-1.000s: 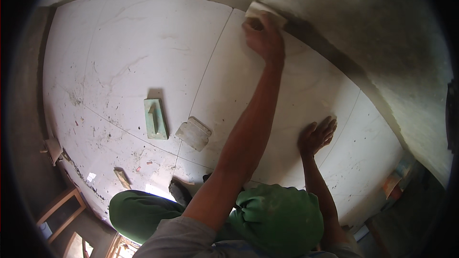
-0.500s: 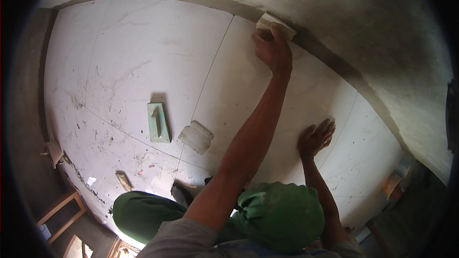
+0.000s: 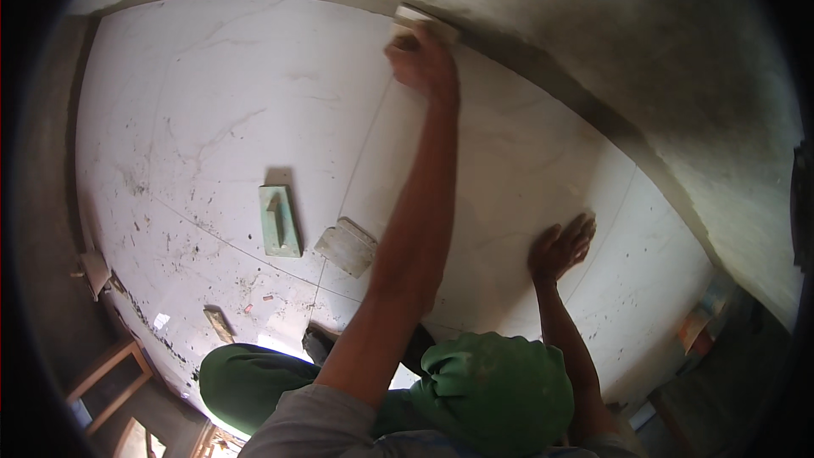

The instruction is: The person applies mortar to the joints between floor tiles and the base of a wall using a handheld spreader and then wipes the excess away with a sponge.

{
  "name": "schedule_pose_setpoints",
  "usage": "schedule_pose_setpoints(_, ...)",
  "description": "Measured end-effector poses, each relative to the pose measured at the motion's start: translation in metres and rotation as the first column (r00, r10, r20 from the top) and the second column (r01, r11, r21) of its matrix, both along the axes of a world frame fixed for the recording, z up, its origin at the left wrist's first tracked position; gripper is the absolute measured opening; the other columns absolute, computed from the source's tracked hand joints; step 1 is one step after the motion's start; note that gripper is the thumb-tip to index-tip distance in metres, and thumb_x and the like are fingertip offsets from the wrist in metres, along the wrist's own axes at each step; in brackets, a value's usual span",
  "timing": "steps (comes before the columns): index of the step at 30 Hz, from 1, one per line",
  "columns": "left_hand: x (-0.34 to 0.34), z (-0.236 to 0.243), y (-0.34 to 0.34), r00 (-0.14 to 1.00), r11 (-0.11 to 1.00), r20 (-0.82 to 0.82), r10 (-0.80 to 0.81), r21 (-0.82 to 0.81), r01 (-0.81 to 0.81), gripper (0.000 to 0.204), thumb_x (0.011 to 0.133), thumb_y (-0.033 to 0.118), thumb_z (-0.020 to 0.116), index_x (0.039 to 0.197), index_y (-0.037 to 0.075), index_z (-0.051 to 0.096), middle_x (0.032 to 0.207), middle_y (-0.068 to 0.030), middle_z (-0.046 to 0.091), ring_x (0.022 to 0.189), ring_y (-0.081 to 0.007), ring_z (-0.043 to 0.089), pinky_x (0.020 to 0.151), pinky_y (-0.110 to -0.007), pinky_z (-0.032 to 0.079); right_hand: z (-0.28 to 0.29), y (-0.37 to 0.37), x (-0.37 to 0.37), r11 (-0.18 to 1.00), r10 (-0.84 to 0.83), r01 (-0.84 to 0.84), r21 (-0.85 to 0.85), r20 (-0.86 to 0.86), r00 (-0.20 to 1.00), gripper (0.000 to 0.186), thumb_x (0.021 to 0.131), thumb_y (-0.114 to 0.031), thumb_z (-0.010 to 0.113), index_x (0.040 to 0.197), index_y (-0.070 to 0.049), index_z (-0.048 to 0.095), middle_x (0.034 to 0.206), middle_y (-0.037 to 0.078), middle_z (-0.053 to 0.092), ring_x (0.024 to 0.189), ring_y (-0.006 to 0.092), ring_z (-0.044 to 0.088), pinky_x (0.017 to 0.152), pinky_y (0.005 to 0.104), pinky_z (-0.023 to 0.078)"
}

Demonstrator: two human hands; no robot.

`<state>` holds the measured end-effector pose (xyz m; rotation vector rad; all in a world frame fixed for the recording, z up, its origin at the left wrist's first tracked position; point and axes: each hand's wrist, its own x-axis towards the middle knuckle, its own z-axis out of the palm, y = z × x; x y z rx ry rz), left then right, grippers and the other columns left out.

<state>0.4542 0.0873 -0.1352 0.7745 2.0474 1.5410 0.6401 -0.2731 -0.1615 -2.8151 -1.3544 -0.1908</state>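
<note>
My left hand (image 3: pixel 428 68) grips a pale rectangular block (image 3: pixel 414 14) at the foot of the plastered wall, on the far edge of the tiled floor. Motion slightly blurs the hand, and its fingers partly cover the block. Off to the right, my right hand (image 3: pixel 561 248) lies flat on the white marbled tiles (image 3: pixel 500 178), fingers outstretched and holding nothing. A green float (image 3: pixel 281 221) with a raised handle rests on the floor left of my left forearm. Beside it, close to that forearm, lies a flat grey scraper blade (image 3: pixel 346 248).
Grey plaster wall (image 3: pixel 644 42) curves round the far and right sides. My green-clad knees (image 3: pixel 500 390) are at the lower edge. Crumbs of debris and a small wooden piece (image 3: pixel 219 323) lie at left, near a wooden frame (image 3: pixel 110 386). An orange-and-white bag-like object (image 3: pixel 697 326) stands at right.
My left hand has slid left along the wall's foot with the pale block, its forearm swinging left too. My right hand stays in the same place.
</note>
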Motion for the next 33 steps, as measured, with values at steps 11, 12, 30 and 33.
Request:
schedule_pose_setpoints(11, -0.207, -0.057, 0.126, 0.988, 0.976, -0.041, -0.147, 0.159, 0.152, 0.047, 0.101, 0.035, 0.062, 0.084, -0.008, 0.069, 0.076, -0.023, 0.072, 0.067, -0.0401, 0.068, 0.067, -0.051, 0.055, 0.001, 0.004, -0.027, 0.999, 0.025, -0.027, -0.038, -0.05, 0.998, 0.068, 0.111, -0.043, 0.037, 0.167, -0.005, 0.027, 0.173, 0.023, 0.023, 0.159, 0.0443, 0.023, 0.121, 0.064, 0.027)
schedule_pose_setpoints(12, -0.144, -0.054, 0.11, 0.994, 0.993, -0.037, -0.107, 0.041, 0.108, 0.046, 0.101, 0.036, 0.062, 0.088, -0.008, 0.07, 0.079, -0.0242, 0.072, 0.07, -0.0407, 0.068, 0.068, -0.05, 0.055, 0.003, 0.002, -0.011, 0.999, 0.005, -0.005, -0.041, -0.003, 1.0, 0.068, 0.111, -0.043, 0.037, 0.167, -0.005, 0.027, 0.173, 0.023, 0.023, 0.159, 0.0443, 0.023, 0.121, 0.064, 0.027)
schedule_pose_setpoints(30, -0.141, 0.005, 0.137, 0.95, 0.923, -0.253, 0.18, 0.378, -0.075, 0.046, 0.102, 0.037, 0.062, 0.092, -0.007, 0.065, 0.085, -0.026, 0.071, 0.071, -0.0406, 0.068, 0.064, -0.05, 0.053, 0.005, -0.008, 0.006, 0.999, -0.005, 0.009, -0.051, 0.078, 0.997, 0.069, 0.112, -0.045, 0.034, 0.167, -0.005, 0.026, 0.172, 0.024, 0.024, 0.157, 0.0457, 0.027, 0.118, 0.0649, 0.031)
schedule_pose_setpoints(33, -0.246, -0.02, 0.183, 0.937, 0.996, 0.349, -0.007, 0.087, -0.025, 0.048, 0.101, 0.032, 0.056, 0.079, -0.008, 0.07, 0.072, -0.016, 0.072, 0.062, -0.025, 0.065, 0.059, -0.044, 0.052, 0.001, -0.005, -0.007, 0.999, 0.005, -0.003, -0.054, 0.041, 0.999, 0.068, 0.112, -0.044, 0.035, 0.167, -0.005, 0.026, 0.172, 0.024, 0.024, 0.157, 0.0455, 0.027, 0.118, 0.0649, 0.031)
